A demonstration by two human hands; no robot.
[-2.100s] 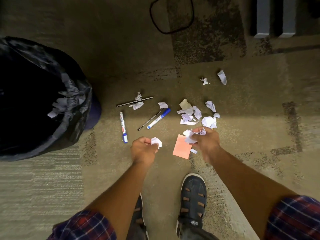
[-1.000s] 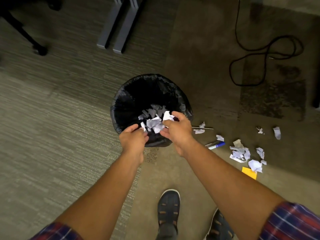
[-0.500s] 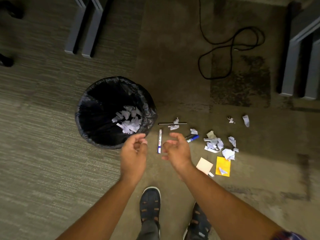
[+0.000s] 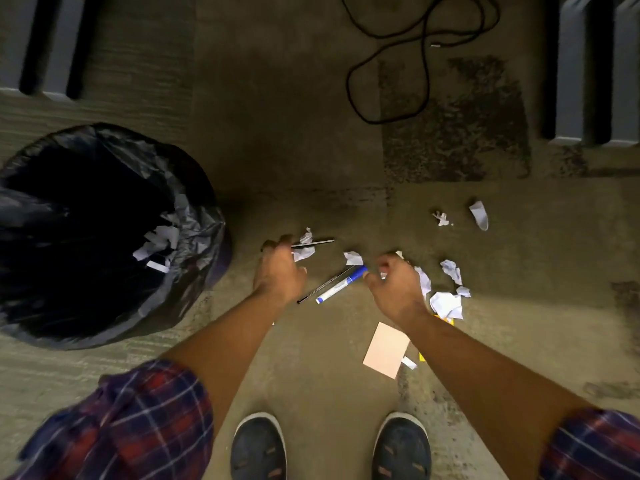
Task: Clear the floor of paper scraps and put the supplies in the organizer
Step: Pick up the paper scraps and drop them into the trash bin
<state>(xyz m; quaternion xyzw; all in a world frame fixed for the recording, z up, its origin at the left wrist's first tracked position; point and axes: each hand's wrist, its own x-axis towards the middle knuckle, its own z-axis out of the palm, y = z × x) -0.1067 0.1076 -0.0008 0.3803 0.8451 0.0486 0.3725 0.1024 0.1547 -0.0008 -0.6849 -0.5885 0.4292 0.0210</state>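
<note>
My left hand (image 4: 278, 271) hovers open over a black stick pen (image 4: 317, 242) and a white scrap (image 4: 304, 252). My right hand (image 4: 394, 285) is open above a pile of crumpled white scraps (image 4: 446, 303). Between the hands lie a blue-capped marker (image 4: 341, 285), a thin black pen (image 4: 323, 285) and one scrap (image 4: 353, 258). A pink sticky pad (image 4: 386, 349) lies below my right wrist, a yellow one mostly hidden by the forearm. More scraps lie farther right: a small piece (image 4: 440, 218) and a curled piece (image 4: 479, 214). No organizer is in view.
A bin with a black bag (image 4: 194, 216) stands at the left, holding paper scraps (image 4: 157, 242). A black cable (image 4: 391, 60) loops on the carpet at the back. Grey furniture legs stand at the top left (image 4: 41, 46) and top right (image 4: 595, 64). My shoes (image 4: 259, 445) are below.
Both hands dropped their scraps into the bin, then came back empty to the right and lower over the pens and scraps. The view swung from the bin back to the litter.
</note>
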